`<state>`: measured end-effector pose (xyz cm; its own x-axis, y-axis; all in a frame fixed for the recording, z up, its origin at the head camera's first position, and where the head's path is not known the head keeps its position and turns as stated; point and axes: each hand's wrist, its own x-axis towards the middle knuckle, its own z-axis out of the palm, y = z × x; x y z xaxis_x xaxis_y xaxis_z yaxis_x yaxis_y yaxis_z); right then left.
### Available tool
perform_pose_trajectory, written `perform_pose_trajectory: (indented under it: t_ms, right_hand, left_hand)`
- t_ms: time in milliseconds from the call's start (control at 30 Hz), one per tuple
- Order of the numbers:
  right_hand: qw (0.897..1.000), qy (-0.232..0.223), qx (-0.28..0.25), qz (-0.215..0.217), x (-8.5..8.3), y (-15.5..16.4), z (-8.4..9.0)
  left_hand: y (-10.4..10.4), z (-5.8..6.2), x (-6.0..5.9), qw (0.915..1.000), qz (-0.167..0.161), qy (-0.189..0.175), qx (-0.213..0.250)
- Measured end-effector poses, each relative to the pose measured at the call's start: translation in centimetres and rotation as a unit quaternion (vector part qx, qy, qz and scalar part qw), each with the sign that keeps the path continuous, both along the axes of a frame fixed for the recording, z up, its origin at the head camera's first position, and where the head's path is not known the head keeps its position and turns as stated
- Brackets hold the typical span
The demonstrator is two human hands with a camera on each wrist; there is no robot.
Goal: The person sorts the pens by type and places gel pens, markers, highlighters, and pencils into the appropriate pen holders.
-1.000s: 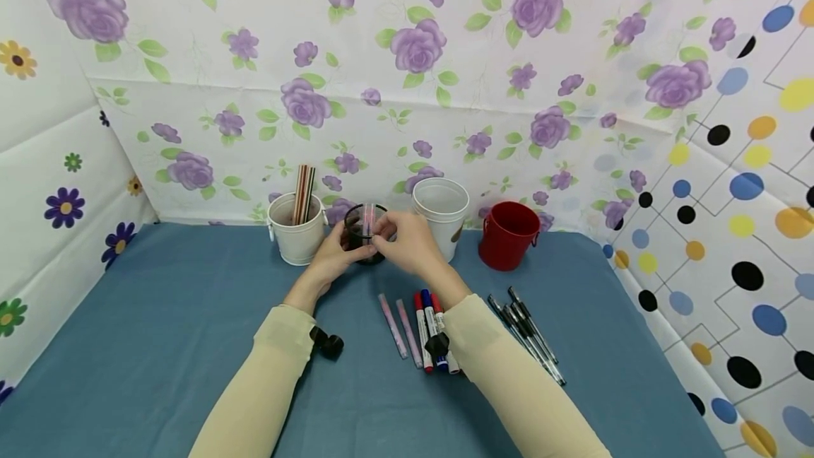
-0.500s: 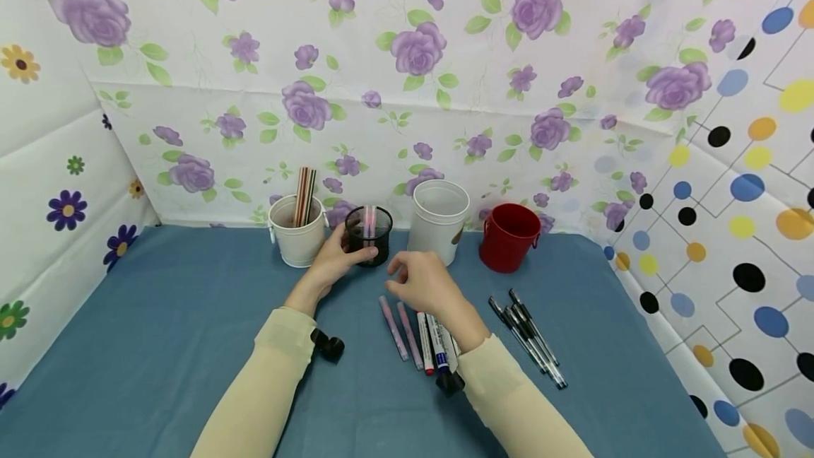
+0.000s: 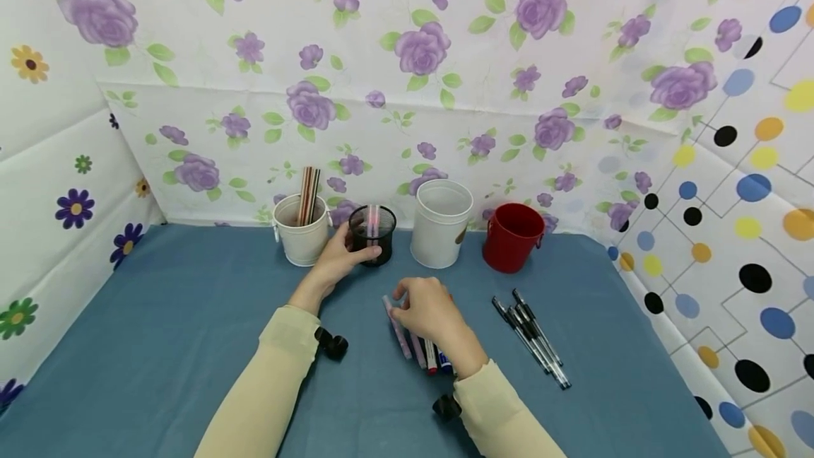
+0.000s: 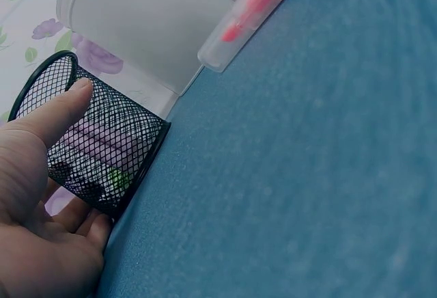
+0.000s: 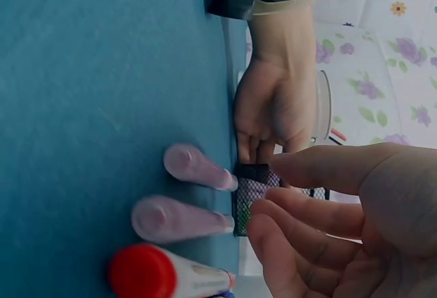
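While the left hand (image 3: 335,264) grips the round black wire-mesh cup (image 3: 372,234) near the tabletop's far edge, the right hand (image 3: 427,312) hovers, fingers loosely curled and holding nothing, over 2 smooth pink markers (image 3: 397,326) mid-table. Only the left wrist view shows pink markers through the mesh. Beside the cup stand 2 white pots (image 3: 441,222) and 1 red bucket (image 3: 512,236).
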<state>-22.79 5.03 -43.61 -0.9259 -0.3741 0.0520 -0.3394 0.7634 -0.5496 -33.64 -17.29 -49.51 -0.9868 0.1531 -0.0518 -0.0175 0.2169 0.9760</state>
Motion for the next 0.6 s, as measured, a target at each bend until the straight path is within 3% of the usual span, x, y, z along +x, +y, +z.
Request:
perform_pose_trajectory:
  t_ms: [267,600]
  right_hand:
    - [1.0,0.019,0.014,-0.008,0.6,-0.3,-0.8]
    - [0.999,0.004,0.04,-0.031,0.7,-1.1,-1.2]
  left_hand:
    - [0.3,-0.1,-0.1,1.0,-0.003,0.004,0.007]
    - [0.0,0.2,0.2,1.0,0.002,0.001,-0.001]
